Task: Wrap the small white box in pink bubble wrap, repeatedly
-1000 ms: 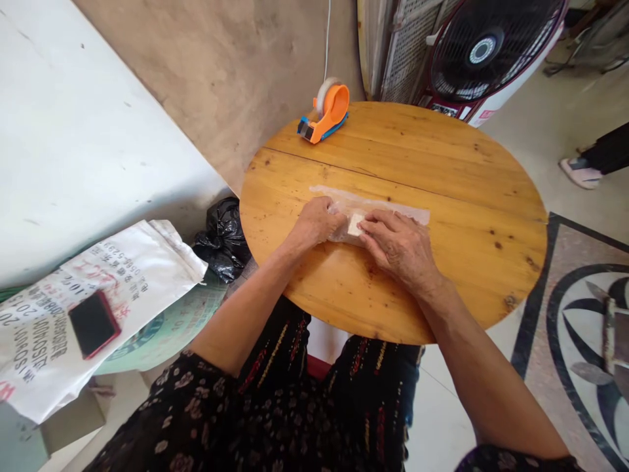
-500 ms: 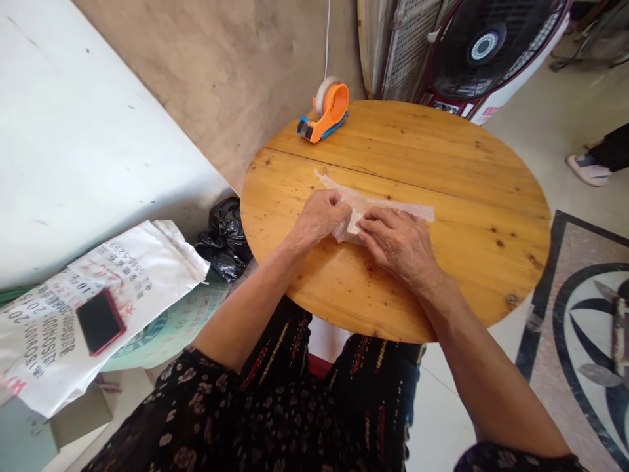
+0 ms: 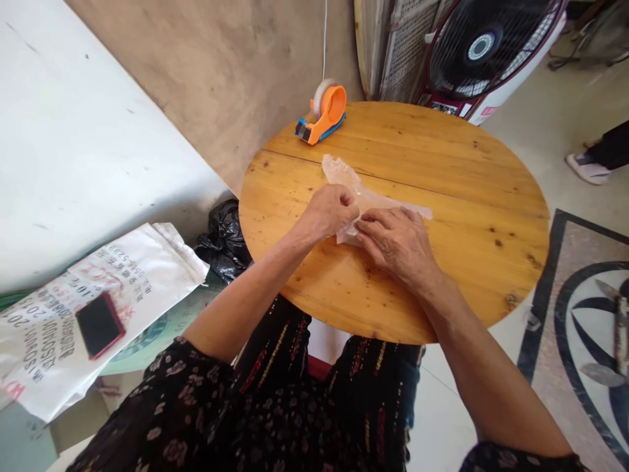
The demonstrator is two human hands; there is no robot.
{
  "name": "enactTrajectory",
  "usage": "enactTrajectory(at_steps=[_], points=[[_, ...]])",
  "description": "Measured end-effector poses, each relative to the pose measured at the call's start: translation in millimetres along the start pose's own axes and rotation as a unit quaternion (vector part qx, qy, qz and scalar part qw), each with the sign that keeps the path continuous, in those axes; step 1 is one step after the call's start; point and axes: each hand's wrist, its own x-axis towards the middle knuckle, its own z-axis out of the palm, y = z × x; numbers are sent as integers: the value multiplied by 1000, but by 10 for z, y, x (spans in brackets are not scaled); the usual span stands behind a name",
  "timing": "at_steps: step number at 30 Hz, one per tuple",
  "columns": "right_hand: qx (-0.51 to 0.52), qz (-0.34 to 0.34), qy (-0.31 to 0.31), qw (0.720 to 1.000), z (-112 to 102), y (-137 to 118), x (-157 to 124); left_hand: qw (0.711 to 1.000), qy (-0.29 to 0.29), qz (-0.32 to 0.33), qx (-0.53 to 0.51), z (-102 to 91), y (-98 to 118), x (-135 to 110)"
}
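Observation:
A thin, translucent plastic sheet lies on the round wooden table, crumpled at its far left end. Its other end runs as a strip to the right, behind my hands. My left hand is closed in a pinch at the sheet's folded middle. Close beside it, my right hand presses bent fingers and thumb onto the folded part. A small pale item appears to be wrapped there, but my fingers and the film mostly hide it.
An orange tape dispenser stands at the table's back left edge. Left of the table are a black plastic bag and a white printed sack with a phone on it. A fan stands behind; another person's foot shows at right.
My left hand has shifted slightly right, toward my right hand. The sheet's left end now spreads wider behind it, and the pale item is more covered. My right hand has hardly moved.

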Motion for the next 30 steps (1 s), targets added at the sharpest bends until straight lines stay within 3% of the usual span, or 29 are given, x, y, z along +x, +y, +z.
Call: enactTrajectory(at_steps=[4,10,16,22,26,30], points=[[9,-9,10,1000,21,20,-1,1000,-29,-5,6,-74,88,-25],[28,-2,22,999,46,43,-7,986,-144,-16,-81,-206,127,-83],[80,9,19,997,4,61,0,987,-137,62,-54,-278,85,-182],[93,27,17,995,-28,62,2,982,-148,61,-101,-365,22,-244],[107,25,19,994,-28,65,2,978,-167,95,-79,-315,-16,-273],[129,40,25,990,-20,65,-10,977,-138,155,-48,-213,-66,-344]])
